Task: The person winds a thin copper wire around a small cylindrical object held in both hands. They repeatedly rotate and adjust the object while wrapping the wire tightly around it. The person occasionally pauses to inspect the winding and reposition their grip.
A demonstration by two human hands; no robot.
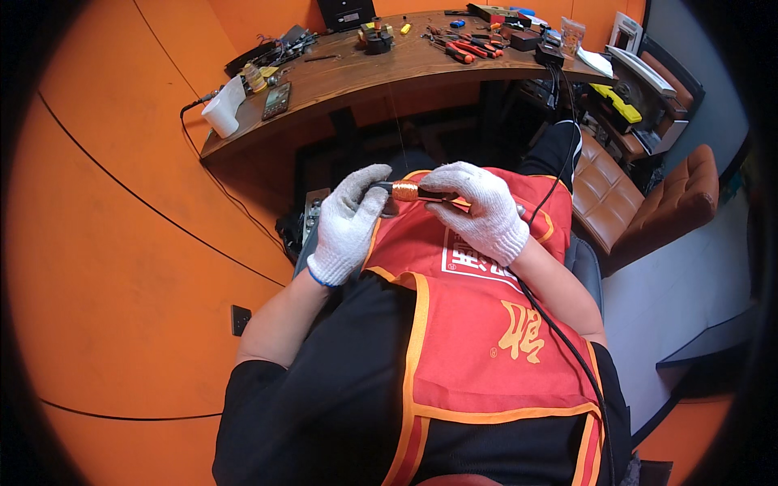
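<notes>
Copper-coloured coil, wound on a dark rod, is held above a red apron; fingers of the white-gloved left hand and right hand are clamped on the rod's opposite ends. Beyond, a brown worktop carries orange-handled pliers.

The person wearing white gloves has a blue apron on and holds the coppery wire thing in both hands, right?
Not quite: the apron is red, not blue, as the head view shows. The left hand and right hand, in white gloves, do hold the coppery wire thing.
</notes>
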